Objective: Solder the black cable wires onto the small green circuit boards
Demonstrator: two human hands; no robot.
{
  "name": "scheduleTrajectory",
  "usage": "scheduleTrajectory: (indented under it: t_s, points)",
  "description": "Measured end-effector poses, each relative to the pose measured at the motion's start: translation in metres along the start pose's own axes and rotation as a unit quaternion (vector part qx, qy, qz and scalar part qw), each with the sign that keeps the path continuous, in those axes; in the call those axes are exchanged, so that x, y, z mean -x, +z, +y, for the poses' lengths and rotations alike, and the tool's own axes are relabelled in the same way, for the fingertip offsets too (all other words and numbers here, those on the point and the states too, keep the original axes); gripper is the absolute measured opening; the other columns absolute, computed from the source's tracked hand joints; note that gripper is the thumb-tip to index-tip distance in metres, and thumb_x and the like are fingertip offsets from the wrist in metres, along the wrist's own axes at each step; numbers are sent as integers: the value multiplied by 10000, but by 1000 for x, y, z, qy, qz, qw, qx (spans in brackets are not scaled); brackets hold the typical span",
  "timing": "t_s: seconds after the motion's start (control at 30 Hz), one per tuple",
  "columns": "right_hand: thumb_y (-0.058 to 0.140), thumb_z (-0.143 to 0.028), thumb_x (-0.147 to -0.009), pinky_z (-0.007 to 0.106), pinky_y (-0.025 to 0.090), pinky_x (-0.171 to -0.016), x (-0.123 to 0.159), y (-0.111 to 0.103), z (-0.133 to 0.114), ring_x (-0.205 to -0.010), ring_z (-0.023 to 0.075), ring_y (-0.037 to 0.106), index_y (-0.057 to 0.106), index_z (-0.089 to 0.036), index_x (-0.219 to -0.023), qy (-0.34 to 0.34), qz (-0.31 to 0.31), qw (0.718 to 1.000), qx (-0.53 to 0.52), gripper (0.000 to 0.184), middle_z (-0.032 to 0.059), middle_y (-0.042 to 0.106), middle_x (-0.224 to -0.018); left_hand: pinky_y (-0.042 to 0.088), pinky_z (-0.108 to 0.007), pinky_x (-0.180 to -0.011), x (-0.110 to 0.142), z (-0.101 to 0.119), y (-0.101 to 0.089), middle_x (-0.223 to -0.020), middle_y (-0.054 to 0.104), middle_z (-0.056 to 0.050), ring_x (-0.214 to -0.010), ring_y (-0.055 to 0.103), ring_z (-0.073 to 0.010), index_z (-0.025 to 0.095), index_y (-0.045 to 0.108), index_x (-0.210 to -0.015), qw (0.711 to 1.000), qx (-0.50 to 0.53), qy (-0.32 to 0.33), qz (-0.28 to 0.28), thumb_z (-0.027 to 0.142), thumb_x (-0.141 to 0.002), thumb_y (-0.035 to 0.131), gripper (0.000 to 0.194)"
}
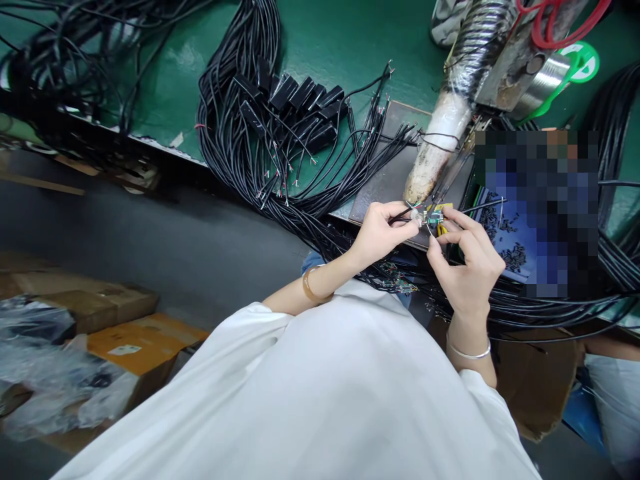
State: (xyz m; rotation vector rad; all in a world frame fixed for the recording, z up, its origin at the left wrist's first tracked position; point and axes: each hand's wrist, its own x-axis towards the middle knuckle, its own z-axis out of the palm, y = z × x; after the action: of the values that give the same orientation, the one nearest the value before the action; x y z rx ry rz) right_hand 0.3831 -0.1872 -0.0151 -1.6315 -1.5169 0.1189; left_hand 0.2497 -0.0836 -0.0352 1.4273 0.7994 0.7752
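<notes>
My left hand [383, 232] is closed, pinching the end of a black cable [399, 217] whose thin coloured wires are bared. These wire ends meet the left side of a small green circuit board [435, 217]. My right hand [467, 257] has its fingers closed around the board's right side, with the index fingertip at its edge. A thin silvery wire shows by the right thumb. Directly above the board is the tip of a soldering iron [436, 195], beside a whitish wrapped duct [431, 157]. Something yellow [443, 228] shows under the board.
Bundled black cables [220, 107] with black plastic housings [303, 97] lie on the green bench [350, 33]. A spool of solder [543, 87] hangs at upper right. Small black parts sit in a blue tray [517, 270], partly blurred out. Cardboard boxes [145, 340] stand at lower left.
</notes>
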Motion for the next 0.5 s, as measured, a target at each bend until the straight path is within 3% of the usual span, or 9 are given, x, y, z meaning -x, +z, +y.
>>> scheduleTrajectory:
  t_s: [0.17,0.5]
  points:
    - [661,-165,-876,447,620,-1006,1,1,3,-1117,237,713,628,-210,-863,1,-11,1000,10,58,91,689,-1285,224,-256,-582,0,-3,0,-590,325,50,-603,289,-74,160,431,-566,1000,-25,-2,-5,237,-774,622,293]
    - [683,-143,-859,413,622,-993,-4,0,2,-1105,227,717,646,-201,-879,-11,-3,1000,12,72,84,691,-1277,234,-254,-548,-1,0,0,-573,346,52,-554,313,-65,153,477,-551,997,-45,59,19,190,-776,619,268]
